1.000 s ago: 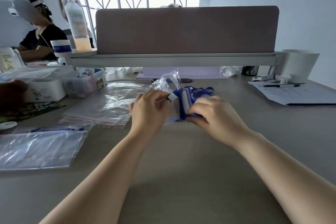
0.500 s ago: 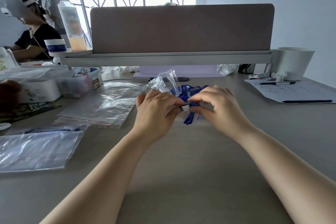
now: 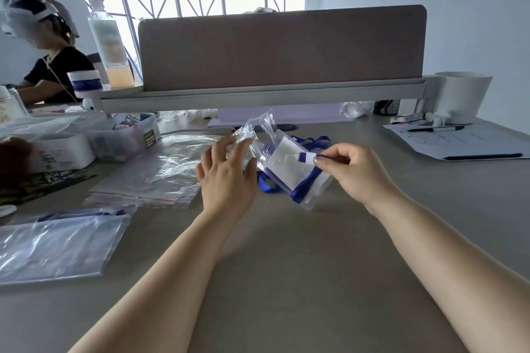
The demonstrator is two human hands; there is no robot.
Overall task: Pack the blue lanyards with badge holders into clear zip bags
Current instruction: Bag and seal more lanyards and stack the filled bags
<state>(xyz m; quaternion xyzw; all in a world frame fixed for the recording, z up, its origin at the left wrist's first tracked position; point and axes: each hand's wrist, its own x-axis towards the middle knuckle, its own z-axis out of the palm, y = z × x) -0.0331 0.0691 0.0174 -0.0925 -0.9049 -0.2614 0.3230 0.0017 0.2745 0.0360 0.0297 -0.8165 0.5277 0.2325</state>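
grey bench (image 3: 286, 266) lay below a padded divider (image 3: 281, 49). the right hand (image 3: 352, 172) had its grip pinched on the white end of the blue lanyard (image 3: 304, 183), wound round the badge holder (image 3: 282, 169) just above the bench. the left hand (image 3: 226, 178), grip released, spread its fingers against the clear zip bag (image 3: 258, 132) beside it.

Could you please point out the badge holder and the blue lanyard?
badge holder (image 3: 282, 170), head view, its white card insert.
blue lanyard (image 3: 304, 186), head view, strap crossing the holder.
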